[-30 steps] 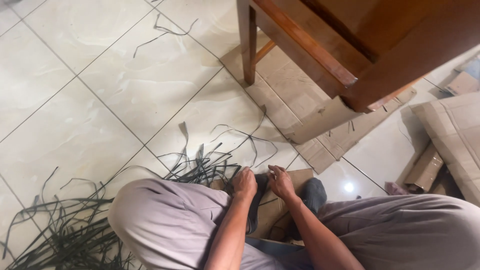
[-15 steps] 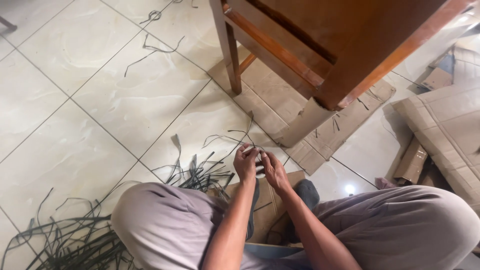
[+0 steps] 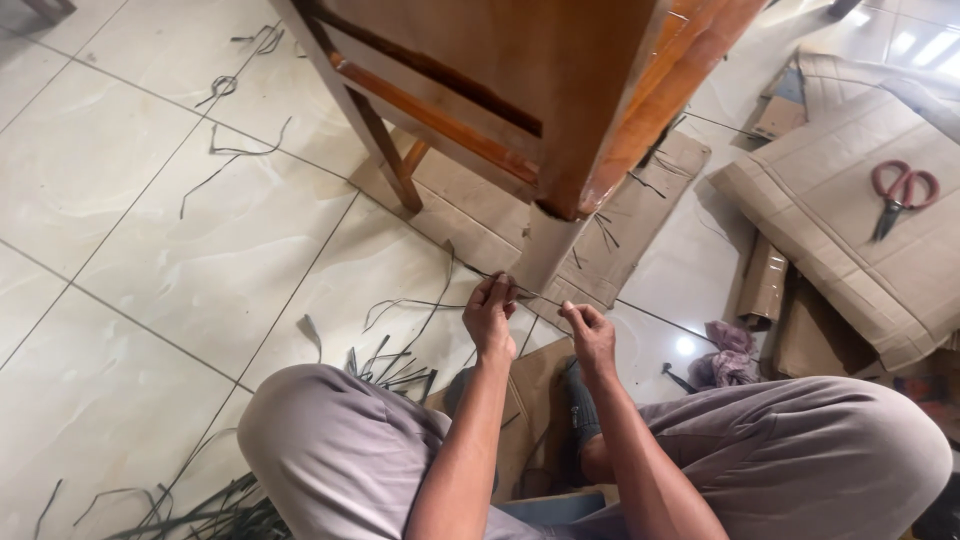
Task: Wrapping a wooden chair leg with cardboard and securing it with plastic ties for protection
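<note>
left hand [image 3: 491, 312] is pinched shut on one end of a thin dark strip [image 3: 540, 296], right hand [image 3: 590, 335] pinches the other end, so the strip runs taut between them, just above the floor [image 3: 150, 250] and right in front of the cardboard-wrapped leg [image 3: 548, 245] of the wooden chair [image 3: 520, 100]. strip sits at about 12 o'clock from the knees [image 3: 340, 450], left hand end nearly touching the wrapped leg, can't tell if it touches. more loose strips [image 3: 395, 360] lie at 10 o'clock of the left hand, another pile [image 3: 220, 515] at 7 o'clock by the thigh. red-handled scissors [image 3: 900, 195] lie on flat cardboard [image 3: 850, 220] at 2 o'clock, well apart from both hands. risks, judged only: strip is thin and pulled tight, could slip from the fingertips or snap if pulled harder. the cardboard wrap looks loose at the bottom, might slide or unroll if the strip drags on it. loose strips underfoot could tangle with the held one. the scissors sit out of reach, so grabbing them means letting go of one end and losing the tension. the chair stands on loose cardboard and could shift if bumped.
</note>
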